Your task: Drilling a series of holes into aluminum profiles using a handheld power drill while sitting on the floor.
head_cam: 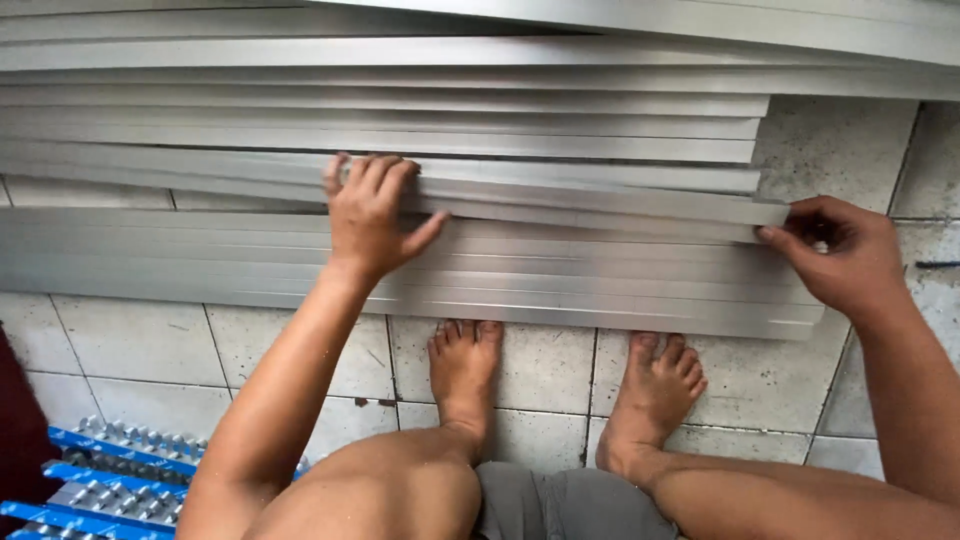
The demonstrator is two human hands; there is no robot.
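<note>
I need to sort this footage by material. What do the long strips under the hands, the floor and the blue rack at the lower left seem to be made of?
Long strips: apparently metal, perhaps aluminium; pale grey, satin sheen, thin straight edges. The left hand and right hand both touch them.
Floor: looks like glazed tile, whitish, speckled and scuffed, with dark joints.
Blue rack: blue bars, possibly painted metal or plastic, with silvery metal-looking studs; cannot tell more.

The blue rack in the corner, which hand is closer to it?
Left. The left hand rests on the metal strips above the blue rack; the right hand grips their far end.
</note>
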